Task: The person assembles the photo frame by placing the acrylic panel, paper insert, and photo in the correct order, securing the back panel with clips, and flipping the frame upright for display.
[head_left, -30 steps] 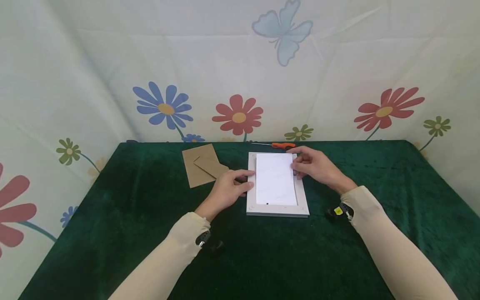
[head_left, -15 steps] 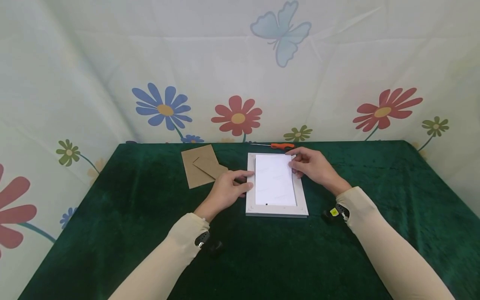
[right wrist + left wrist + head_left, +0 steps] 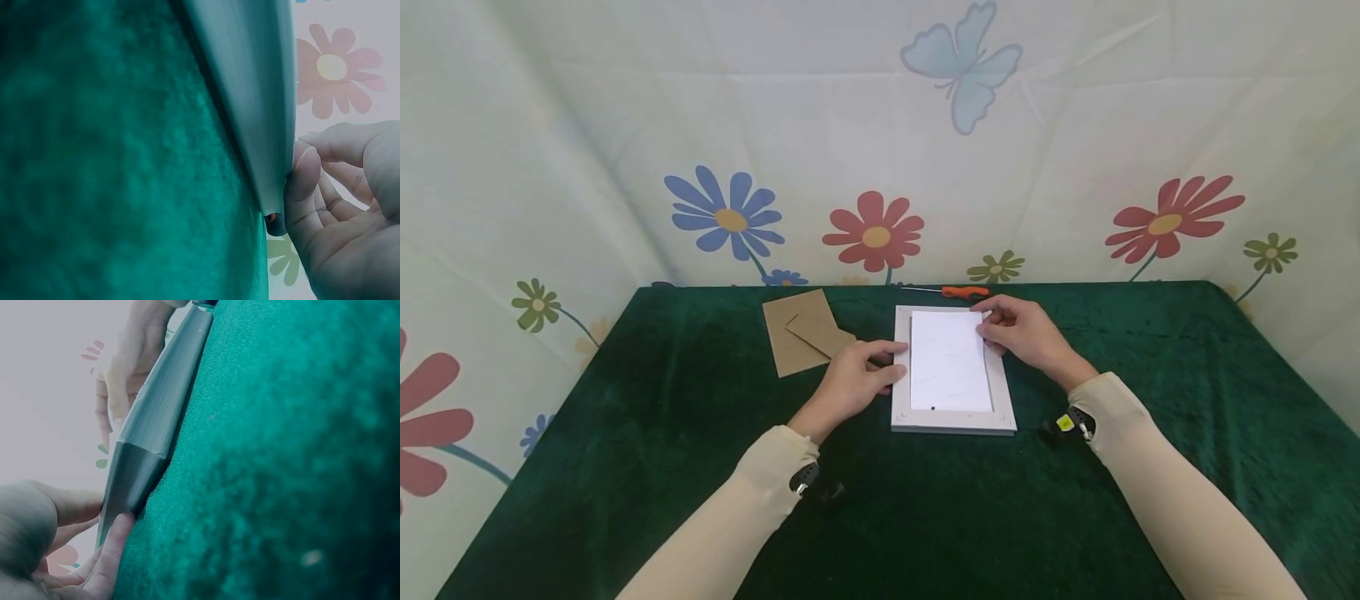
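Steadying the frame [image 3: 955, 421], flat on the cloth [image 3: 880, 517], gripped its left edge between finger and thumb of the left hand [image 3: 853, 379]; judged it stiff, light, best held by the side rails. Over its middle, saw the paper [image 3: 951, 367], probably thin, easily creased, best taken by an edge. Touched it near the upper right corner with the right hand [image 3: 1026, 333]; could not tell whether pinched. Past the left hand, saw overlapping boards [image 3: 790, 354]; farthest, a screwdriver [image 3: 962, 292].

White flowered backdrop [image 3: 820, 117] — green velvety tablecloth [image 3: 962, 508] below.
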The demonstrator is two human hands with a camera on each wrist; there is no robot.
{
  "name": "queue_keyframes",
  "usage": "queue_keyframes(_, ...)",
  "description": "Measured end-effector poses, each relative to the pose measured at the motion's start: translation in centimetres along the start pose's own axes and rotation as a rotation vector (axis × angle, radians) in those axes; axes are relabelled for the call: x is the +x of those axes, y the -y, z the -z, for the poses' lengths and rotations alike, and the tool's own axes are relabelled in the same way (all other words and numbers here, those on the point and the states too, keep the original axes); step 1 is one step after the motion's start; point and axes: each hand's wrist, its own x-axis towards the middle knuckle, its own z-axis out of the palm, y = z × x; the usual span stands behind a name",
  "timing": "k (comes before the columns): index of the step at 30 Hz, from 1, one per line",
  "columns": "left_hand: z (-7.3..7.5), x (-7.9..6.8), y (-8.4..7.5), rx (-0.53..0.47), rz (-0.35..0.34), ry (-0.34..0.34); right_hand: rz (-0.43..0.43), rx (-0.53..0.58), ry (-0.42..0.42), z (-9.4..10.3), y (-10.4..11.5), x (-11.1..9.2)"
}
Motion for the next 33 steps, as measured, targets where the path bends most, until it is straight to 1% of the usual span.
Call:
queue_keyframes(14,0.0,0.3,0.0,0.009,0.014,0.003,0.007,0.014,0.006,0.0,0.0,0.2)
queue_keyframes(20,-0.4,0.1,-0.1,0.005,0.025,-0.039,-0.003,0.005,-0.005,-0.2,-0.1,0.2)
queue_keyframes(26,-1.0,0.2,-0.4,0.082,0.035,-0.106,0.002,-0.010,-0.010,-0.3,-0.1,0.2)
queue_keyframes(33,-1.3,0.3,-0.7,0.116,0.069,-0.128,-0.004,-0.016,-0.016,-0.3,0.0,0.2)
